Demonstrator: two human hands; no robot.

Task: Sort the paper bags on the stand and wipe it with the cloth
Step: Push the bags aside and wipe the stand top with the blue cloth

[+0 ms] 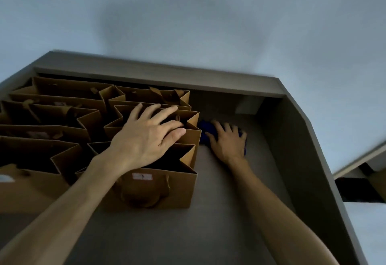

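Observation:
Several brown paper bags stand upright in rows on the left half of the grey stand (225, 218). The nearest bag (179, 189) carries a small white label and rope handles. My left hand (146, 137) lies flat with fingers spread on the open tops of the middle bags (190, 118), holding nothing. To their right, my right hand (227, 139) presses palm-down on a dark blue cloth (203, 126) lying on the stand's surface. Most of the cloth is hidden under the hand.
A raised back rim (167, 76) and a sloped right side wall (302, 149) bound the stand. Bare grey surface stretches in front of the bags and along the right. A pale wall rises behind. Another ledge (361, 166) shows at far right.

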